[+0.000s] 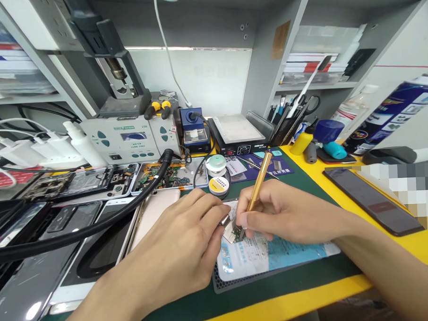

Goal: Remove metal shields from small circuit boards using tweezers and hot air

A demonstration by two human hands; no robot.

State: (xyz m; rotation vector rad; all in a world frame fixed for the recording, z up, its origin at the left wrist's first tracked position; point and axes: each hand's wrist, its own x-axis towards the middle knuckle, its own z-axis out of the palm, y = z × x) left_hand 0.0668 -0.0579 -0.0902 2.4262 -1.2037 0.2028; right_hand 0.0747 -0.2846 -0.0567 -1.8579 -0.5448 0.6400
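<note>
My right hand (283, 212) is closed round a slim gold-handled tool (259, 180), held like a pen. Its grey tip points down at a small green circuit board (237, 233), partly hidden by my fingers. My left hand (189, 232) lies to the left of it, with thumb and fingers pinched on a short silver metal piece (224, 220) beside the board. I cannot make out what kind of part it is. Under both hands is a blue and white sheet (254, 260), on top of a dark patterned pad (228, 284).
Phones (100, 246) crowd the left, crossed by a thick black hose (131, 204). Behind stand a tray of circuit boards (161, 177), a rework station (128, 138), solder paste tins (218, 184) and a hot plate (239, 133). A dark phone (371, 198) lies right.
</note>
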